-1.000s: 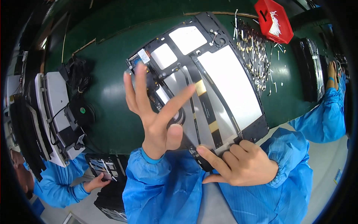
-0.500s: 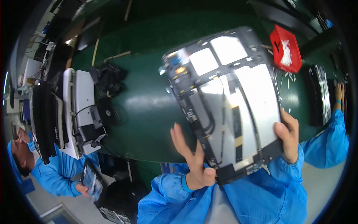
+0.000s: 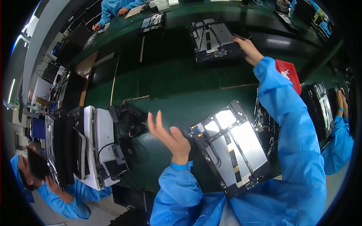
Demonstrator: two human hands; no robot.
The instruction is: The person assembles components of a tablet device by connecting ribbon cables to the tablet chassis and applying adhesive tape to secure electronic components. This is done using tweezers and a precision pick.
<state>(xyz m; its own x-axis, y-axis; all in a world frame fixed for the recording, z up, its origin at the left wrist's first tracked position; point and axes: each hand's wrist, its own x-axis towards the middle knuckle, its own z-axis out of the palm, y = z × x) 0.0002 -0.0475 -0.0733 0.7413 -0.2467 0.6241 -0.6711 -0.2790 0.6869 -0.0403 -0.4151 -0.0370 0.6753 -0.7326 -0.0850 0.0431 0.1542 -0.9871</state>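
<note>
From the left, the tangled black cables [image 3: 130,122] could snag your left hand [image 3: 174,141], its fingers spread and holding nothing visible, if it swings wide. The far rectangular dark panel with silver plates [image 3: 222,34] could slide if pulled unevenly by one edge. The nearer black-framed panel with bright silver plates [image 3: 249,137] lies tilted before you, its lowest corner seemingly past the table edge, so a nudge from your body could tip it. Your right hand [image 3: 249,49] is at the far panel's right edge; whether it grips, you cannot tell from here. Your loose blue sleeve [image 3: 296,120] could drag the thin loose strips [image 3: 272,130] or the red plastic bin [image 3: 296,81]. For moving, dark green tabletop [image 3: 149,160] shows between cables and nearer panel; the right side is tighter.
</note>
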